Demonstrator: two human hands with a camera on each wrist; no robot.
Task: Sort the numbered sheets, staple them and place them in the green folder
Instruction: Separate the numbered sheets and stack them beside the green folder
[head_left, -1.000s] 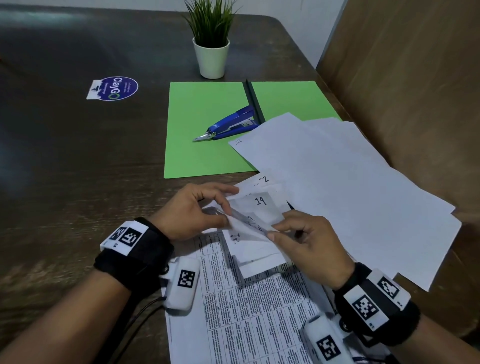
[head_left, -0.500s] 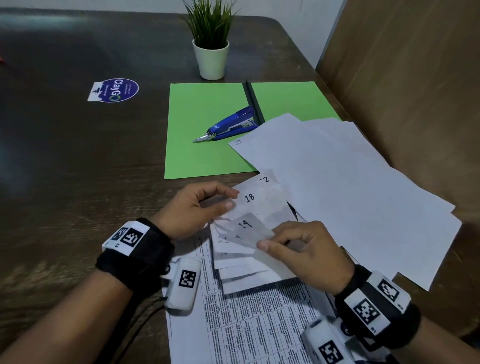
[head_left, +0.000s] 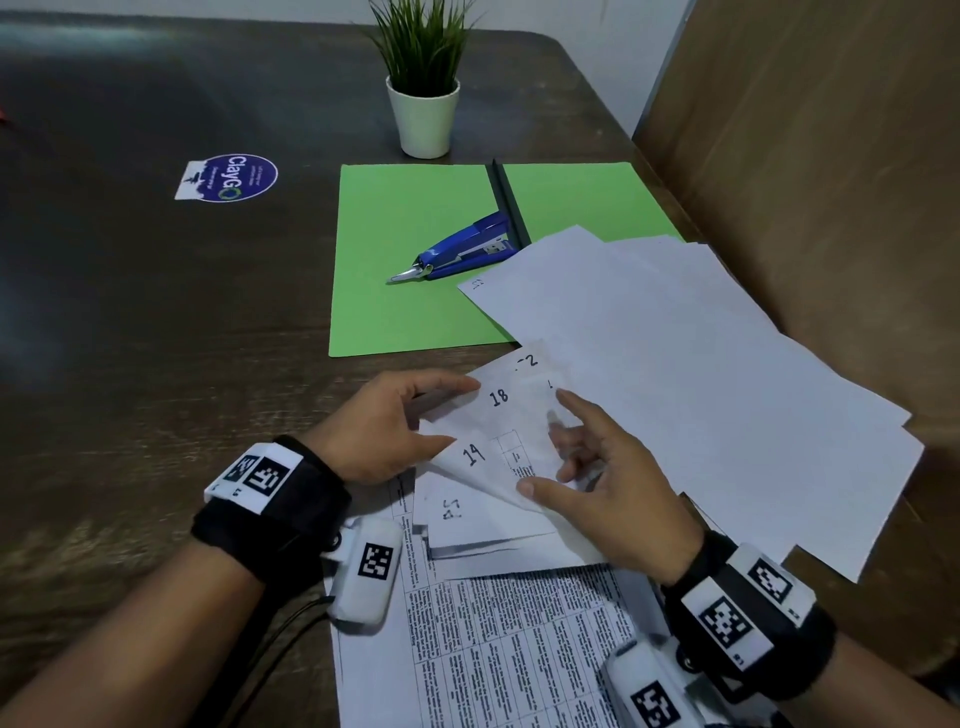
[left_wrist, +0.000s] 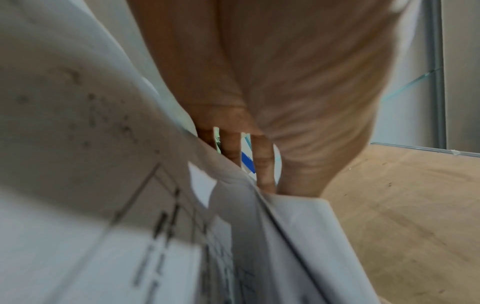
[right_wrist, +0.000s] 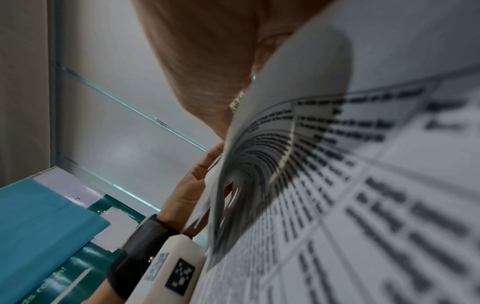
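On my head view the left hand (head_left: 384, 426) pinches the left edge of the sheet marked "18" (head_left: 498, 397), thumb and forefinger curled onto the paper. My right hand (head_left: 597, 483) has its thumb pressed on the folded-back corner of the sheet marked "14" (head_left: 472, 454), with the other fingers (head_left: 576, 410) spread loosely above the fan; I cannot tell whether they truly clamp the paper. Another corner just beyond reads "2" (head_left: 530, 361), and one lower down carries an upside-down number I cannot read. These numbered sheets lie fanned on the near part of the desk (head_left: 130, 338), over a printed page of dense table text (head_left: 519, 649) too small to read.

The green folder (head_left: 410, 260) lies open and flat farther back, well apart from my hands, with a blue stapler (head_left: 462, 252) resting on it beside the dark spine. A loose pile of blank white sheets (head_left: 701, 389) covers the folder's right near corner and spreads toward the brown panel (head_left: 831, 182) on the right. A round sticker reading "ClayGo" (head_left: 228, 176) sits on the desk to the left, and a small potted plant (head_left: 423, 78) stands behind the folder.

Both wrist views are filled with blurred curling paper and palm.
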